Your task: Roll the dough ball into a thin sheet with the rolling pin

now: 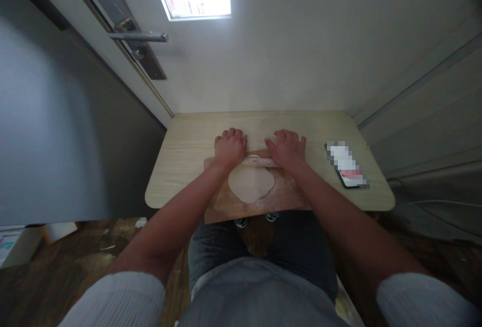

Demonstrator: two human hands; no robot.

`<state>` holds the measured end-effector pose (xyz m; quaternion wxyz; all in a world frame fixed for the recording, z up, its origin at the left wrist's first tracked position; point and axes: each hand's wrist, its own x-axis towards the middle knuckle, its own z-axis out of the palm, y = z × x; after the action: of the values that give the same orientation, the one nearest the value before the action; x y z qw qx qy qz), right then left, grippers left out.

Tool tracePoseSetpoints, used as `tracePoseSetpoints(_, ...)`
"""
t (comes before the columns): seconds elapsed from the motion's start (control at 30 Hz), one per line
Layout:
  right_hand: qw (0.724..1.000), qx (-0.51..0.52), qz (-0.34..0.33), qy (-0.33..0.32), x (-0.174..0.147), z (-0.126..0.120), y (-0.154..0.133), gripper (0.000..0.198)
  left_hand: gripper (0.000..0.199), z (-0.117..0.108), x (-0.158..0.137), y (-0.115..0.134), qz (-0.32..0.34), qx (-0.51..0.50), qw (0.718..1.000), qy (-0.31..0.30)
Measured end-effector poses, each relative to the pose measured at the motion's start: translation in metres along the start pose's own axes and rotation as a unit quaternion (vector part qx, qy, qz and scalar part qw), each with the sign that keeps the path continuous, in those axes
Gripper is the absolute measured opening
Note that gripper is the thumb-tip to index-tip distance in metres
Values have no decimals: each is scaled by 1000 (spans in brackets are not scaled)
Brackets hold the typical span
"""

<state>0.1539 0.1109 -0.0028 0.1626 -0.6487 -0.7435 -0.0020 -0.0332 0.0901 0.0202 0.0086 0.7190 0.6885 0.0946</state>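
Observation:
A pale rolling pin (259, 161) lies crosswise over a thin, flattened sheet of dough (251, 185). My left hand (230, 147) is closed over the pin's left end, knuckles up and fingers pointing away from me. On the other end rests my right hand (287, 148), bent round the pin with its fingers slightly apart. Both palms hide the pin's ends. The dough has an uneven round outline, and some of it shows beyond the pin. Under it is a brown wooden board (220, 207), whose near edge juts past the table.
The small light-wood table (181, 141) stands against a white door (301, 56) with a metal handle (146, 36). A phone (344, 164), blurred out, lies on the table's right side. A grey panel (56, 131) rises at left. My legs are under the table's near edge.

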Motion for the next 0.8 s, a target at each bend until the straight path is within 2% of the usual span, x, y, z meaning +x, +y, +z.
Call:
tracePoseSetpoints(0.27,1000,-10,-16,-16,-49,-11,-4,50,42,5,-40,1,14,-36,999,21)
tracePoseSetpoints(0.47,999,-30,-38,14,-94,-14,-6,54,47,-1,-82,6,15,-29,999,28)
tracePoseSetpoints(0.67,997,-32,-68,5,-122,-28,-8,51,52,-3,-111,6,30,-20,999,19)
tracePoseSetpoints(0.8,994,10,-107,2,-138,-32,-2,47,50,-3,-125,6,29,-44,998,19)
